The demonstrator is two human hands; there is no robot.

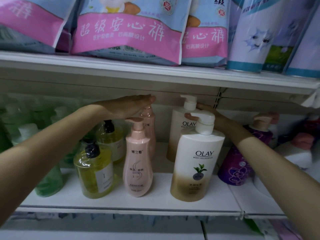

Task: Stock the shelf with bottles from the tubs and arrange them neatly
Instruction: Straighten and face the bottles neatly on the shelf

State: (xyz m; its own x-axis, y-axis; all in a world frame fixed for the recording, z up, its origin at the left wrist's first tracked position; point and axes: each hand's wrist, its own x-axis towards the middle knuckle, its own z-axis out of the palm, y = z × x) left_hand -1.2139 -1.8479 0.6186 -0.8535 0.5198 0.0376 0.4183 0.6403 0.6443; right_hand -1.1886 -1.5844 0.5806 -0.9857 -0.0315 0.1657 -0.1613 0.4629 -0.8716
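Note:
On the white shelf (155, 203) stand two white-and-gold Olay pump bottles, one in front (195, 163) and one behind (180, 130). Left of them are two pink pump bottles, front (137, 161) and rear (149, 129). My left hand (128, 106) lies flat, palm down, on the rear pink bottle's pump top. My right hand (209, 115) reaches behind the front Olay bottle, with fingers around the neck of the rear Olay bottle under its pump; the grip is partly hidden.
Two yellow pump bottles (95, 172) and green bottles (50, 181) fill the shelf's left side. Purple bottles (237, 168) and white ones with pink caps stand at the right. The upper shelf board (155, 77) hangs low over the pumps, loaded with pink packs (124, 37).

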